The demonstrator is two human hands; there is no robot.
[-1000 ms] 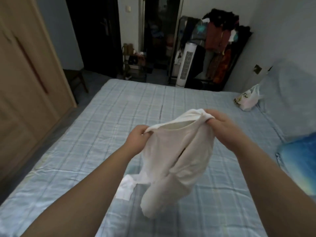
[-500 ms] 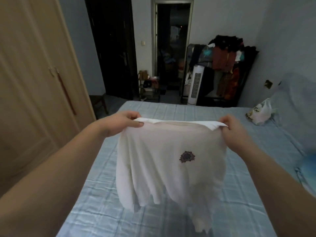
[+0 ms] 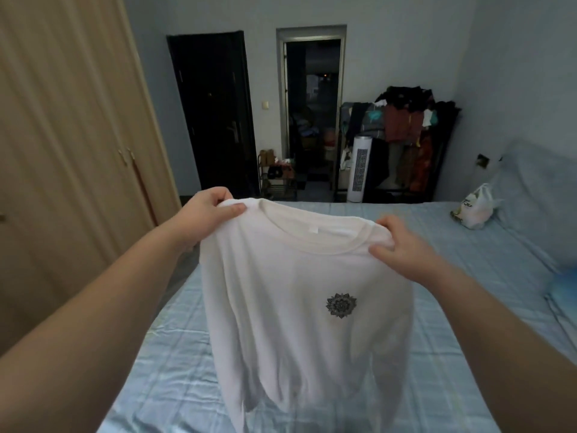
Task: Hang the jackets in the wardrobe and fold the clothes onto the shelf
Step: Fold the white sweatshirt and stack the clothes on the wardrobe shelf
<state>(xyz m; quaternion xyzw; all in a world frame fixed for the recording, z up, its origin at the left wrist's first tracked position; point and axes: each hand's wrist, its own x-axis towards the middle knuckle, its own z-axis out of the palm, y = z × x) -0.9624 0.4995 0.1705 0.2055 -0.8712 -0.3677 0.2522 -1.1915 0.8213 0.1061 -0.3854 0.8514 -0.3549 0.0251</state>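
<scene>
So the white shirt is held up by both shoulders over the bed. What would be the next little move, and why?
Probably lower the white shirt flat onto the bed. The left hand and right hand each grip a shoulder, so it hangs spread open in the air above the sheet. Folding likely needs a flat surface, and the bed lies just beneath it.

Bare bed (image 3: 468, 307) beneath shirt (image 3: 296, 307)

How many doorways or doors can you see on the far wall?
2: a closed dark door left of centre, and an open doorway just right of it, beside the loaded clothes rack. The held white shirt may hide lower things.
</scene>
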